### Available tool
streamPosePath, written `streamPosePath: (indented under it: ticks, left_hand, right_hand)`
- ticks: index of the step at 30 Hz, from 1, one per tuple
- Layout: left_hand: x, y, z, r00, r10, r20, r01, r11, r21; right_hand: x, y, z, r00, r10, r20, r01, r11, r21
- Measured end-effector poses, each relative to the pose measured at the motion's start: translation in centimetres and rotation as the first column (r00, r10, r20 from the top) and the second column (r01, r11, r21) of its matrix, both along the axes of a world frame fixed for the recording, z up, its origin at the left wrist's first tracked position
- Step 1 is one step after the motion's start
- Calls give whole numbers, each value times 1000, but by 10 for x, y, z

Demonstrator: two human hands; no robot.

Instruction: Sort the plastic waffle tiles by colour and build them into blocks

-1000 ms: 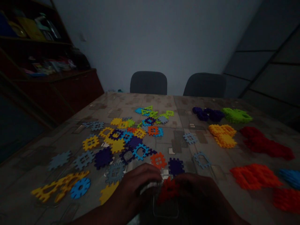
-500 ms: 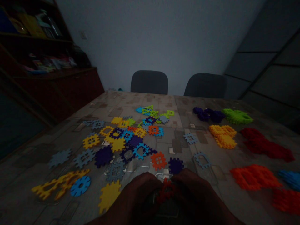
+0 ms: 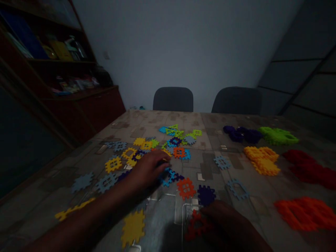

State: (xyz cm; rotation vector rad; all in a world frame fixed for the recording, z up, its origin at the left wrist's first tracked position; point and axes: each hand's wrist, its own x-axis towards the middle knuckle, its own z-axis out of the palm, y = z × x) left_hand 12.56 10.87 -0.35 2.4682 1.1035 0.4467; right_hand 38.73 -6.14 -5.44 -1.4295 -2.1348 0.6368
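Observation:
My left hand (image 3: 151, 166) reaches over the scattered pile in the middle of the table, thumb and fingers bent and somewhat apart. Under it and beside its fingertips lie interlocking plastic tiles, among them a light blue tile (image 3: 168, 177), partly covered. My right hand (image 3: 227, 217), near the front edge, has its fingers closed on a red toothed tile (image 3: 196, 225); its lower part is dark and hard to make out. Just beyond that hand are a dark purple square tile (image 3: 206, 195) and an orange window tile (image 3: 186, 188).
Sorted stacks stand on the right: yellow tiles (image 3: 261, 160), orange tiles (image 3: 307, 212), dark red tiles (image 3: 311, 167), green tiles (image 3: 278, 135) and purple tiles (image 3: 243, 134). A yellow square tile (image 3: 133, 228) lies front left. Two chairs (image 3: 173, 99) stand behind the table (image 3: 170, 117).
My left hand has left the red tile and moved forward and left over the pile. My right hand keeps the red tile. The view has shifted a little left and up.

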Motion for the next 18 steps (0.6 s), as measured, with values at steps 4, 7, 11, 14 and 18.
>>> streamPosePath:
  ticks: [4, 7, 11, 14, 18]
  left_hand:
    - [-11, 75, 1, 968, 66, -242, -73, 997, -22]
    - [-14, 98, -3, 934, 16, -357, -42, 997, -66]
    - [-12, 106, 1, 897, -48, -439, -9, 992, -127]
    - [-11, 108, 4, 892, -36, -451, -24, 991, -128]
    - [-15, 103, 3, 913, -1, -407, -47, 993, -108]
  right_hand:
    - [4, 0, -5, 1000, -7, -12, 8, 997, 80]
    - [3, 2, -4, 1000, -6, 19, 4, 996, 94]
    - [2, 4, -3, 991, 12, 131, -20, 998, 62]
    - [2, 5, -7, 985, 32, 171, -42, 997, 58]
    - [4, 5, -15, 985, 39, 166, -54, 995, 86]
